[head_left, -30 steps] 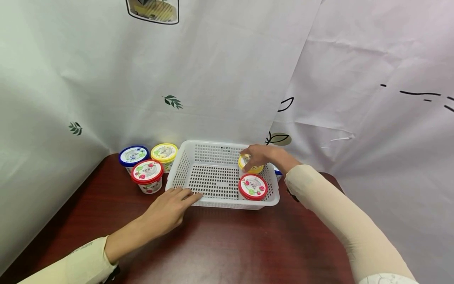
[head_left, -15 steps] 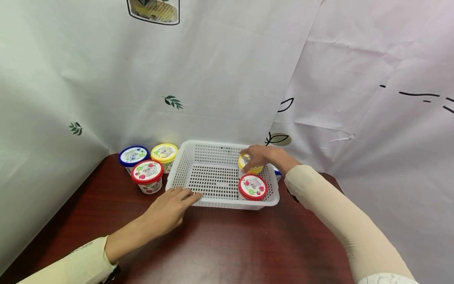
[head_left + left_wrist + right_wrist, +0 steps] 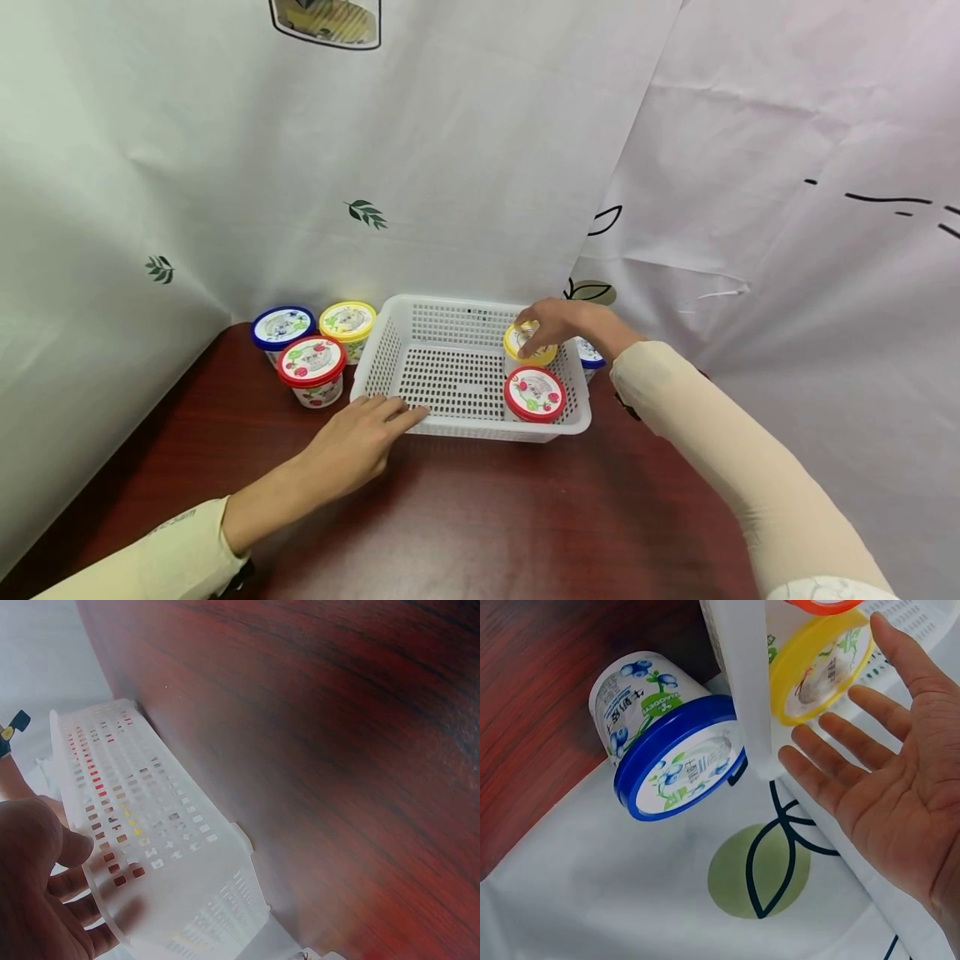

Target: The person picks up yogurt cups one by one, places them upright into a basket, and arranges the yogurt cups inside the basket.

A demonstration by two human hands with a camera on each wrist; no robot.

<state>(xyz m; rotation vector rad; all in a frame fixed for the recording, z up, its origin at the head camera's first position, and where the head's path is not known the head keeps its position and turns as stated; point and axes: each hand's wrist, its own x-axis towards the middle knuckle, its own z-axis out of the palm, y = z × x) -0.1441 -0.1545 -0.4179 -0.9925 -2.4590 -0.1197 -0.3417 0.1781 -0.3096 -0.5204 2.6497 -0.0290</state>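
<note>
My left hand (image 3: 362,442) holds the near left rim of a white perforated plastic basket (image 3: 465,431). In the left wrist view the thumb (image 3: 75,847) lies at the outer side, with the fingers over the rim. Over the basket's far right corner is my right hand (image 3: 558,323), fingers spread and loosely bent, close above a yellow-lidded tub (image 3: 517,342). The right wrist view shows the palm and straightened fingers beside that yellow lid (image 3: 821,671). In front of this tub, also inside the basket, stands a red-lidded tub (image 3: 535,396).
Outside the basket's right end stands a blue-lidded tub (image 3: 679,761), partly hidden by my right arm in the head view. Left of the basket are a blue-lidded tub (image 3: 283,327), a yellow-lidded tub (image 3: 347,321) and a red-lidded tub (image 3: 311,362). A printed cloth (image 3: 465,208) hangs behind the dark red table (image 3: 480,517).
My right hand has loosened from the yellow-lidded tub and shifted slightly up and right. More of the blue-lidded tub on the right now shows. The left hand and basket stay put.
</note>
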